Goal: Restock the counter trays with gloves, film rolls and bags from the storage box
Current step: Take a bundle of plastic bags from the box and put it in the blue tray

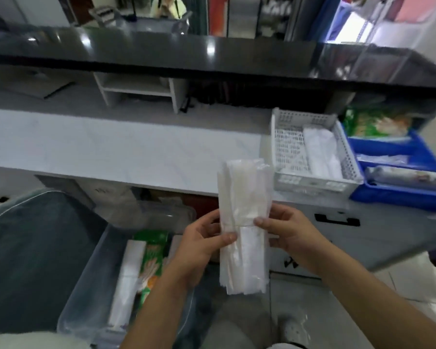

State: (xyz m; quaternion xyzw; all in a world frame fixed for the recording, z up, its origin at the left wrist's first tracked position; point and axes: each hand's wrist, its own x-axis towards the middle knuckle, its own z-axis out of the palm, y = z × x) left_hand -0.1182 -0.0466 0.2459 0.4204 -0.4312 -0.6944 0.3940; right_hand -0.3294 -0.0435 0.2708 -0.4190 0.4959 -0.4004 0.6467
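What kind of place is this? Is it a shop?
Probably behind a shop's service counter. A raised black counter ledge fronts the white worktop, supply trays, white and blue, sit on it, and both hands hold a bundle of plastic bags.

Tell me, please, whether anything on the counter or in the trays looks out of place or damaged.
Nothing stands out. Both hands, left hand and right hand, hold a banded bundle of bags upright; the white tray and blue tray sit side by side, with nothing spilled.

Bag bundle [243, 222] showing translucent white. Perforated tray [312, 183] looking pale grey-white, grid-holed. Neighbouring tray [398, 197] showing bright blue. Packet [151, 258] in clear box [86, 285] showing green and orange. Upper counter [212, 56] gleaming glossy black.
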